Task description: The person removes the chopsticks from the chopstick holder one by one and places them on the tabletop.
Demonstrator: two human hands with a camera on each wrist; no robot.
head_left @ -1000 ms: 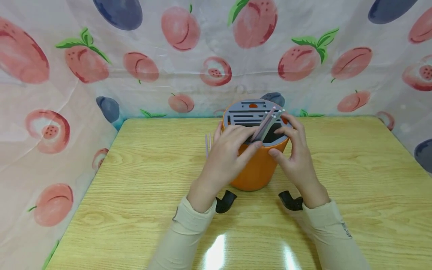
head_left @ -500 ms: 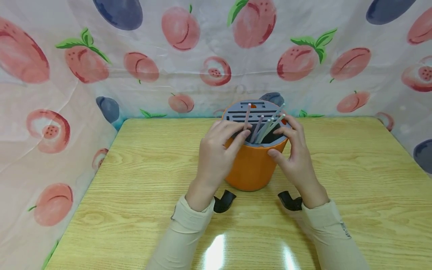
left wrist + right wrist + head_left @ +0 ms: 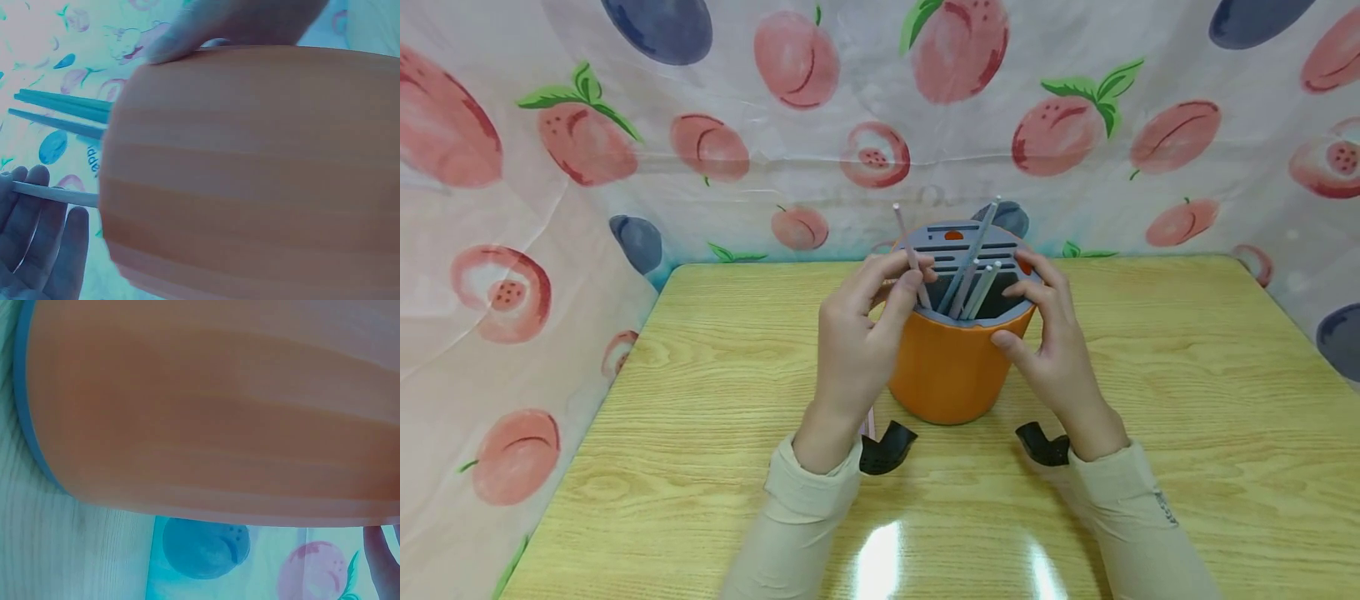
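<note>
An orange knife and utensil holder point(image 3: 955, 375) with a grey slotted top stands on the table. Its front opening has several pastel chopsticks point(image 3: 977, 242) leaning in it, a blue one rising highest. Between thumb and fingers, my left hand point(image 3: 857, 333) pinches a pale pink chopstick point(image 3: 898, 218) at the left of the opening, its lower end at the rim. That chopstick point(image 3: 56, 194) and the spread fingers also show in the left wrist view. My right hand point(image 3: 1060, 358) holds the holder's right rim, thumb outside on the front and fingers over the edge.
Beside my left wrist, pinkish chopsticks point(image 3: 868, 423) lie on the wooden table point(image 3: 737, 375), mostly hidden. Black wrist-worn pieces point(image 3: 889, 448) jut inward from both cuffs. A fruit-print cloth point(image 3: 722, 83) hangs behind and at the sides.
My left hand has let go of the bunched chopsticks and moved left, pinching one pink chopstick. The others have spread apart in the opening. My right hand has stayed on the rim.
</note>
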